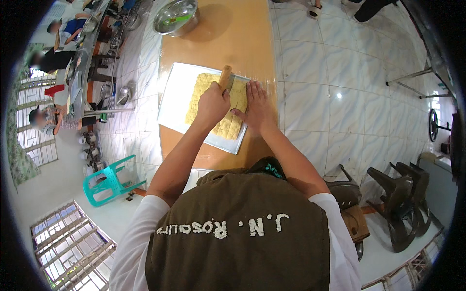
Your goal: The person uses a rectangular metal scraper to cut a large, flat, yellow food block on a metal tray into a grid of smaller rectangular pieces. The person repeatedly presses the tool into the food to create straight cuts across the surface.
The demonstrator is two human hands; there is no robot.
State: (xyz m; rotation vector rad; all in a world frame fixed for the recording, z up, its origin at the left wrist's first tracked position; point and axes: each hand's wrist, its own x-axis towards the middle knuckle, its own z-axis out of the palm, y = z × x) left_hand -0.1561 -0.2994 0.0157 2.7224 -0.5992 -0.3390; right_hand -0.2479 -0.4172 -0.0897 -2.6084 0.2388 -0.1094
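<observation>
A flat yellow slab (204, 91), dough or a soft baked sheet, lies on a pale, shiny tray (173, 98). Straight lines run lengthwise through its right part. My left hand (214, 104) grips a wooden-handled tool (225, 75) over the slab. The handle's end points away from me; the tool's other end is hidden by my hand. Flat along the slab's right edge rests my right hand (258, 105), fingers extended. Its thumb touches the slab's surface near a short dark slit. The tray sits askew on the brown table.
A steel bowl (176, 18) holding a green utensil stands at the brown table's (240, 32) far left. A turquoise plastic stool (109, 183) is left of me, dark plastic chairs (397, 200) right. People work at a long counter (82, 65) at far left.
</observation>
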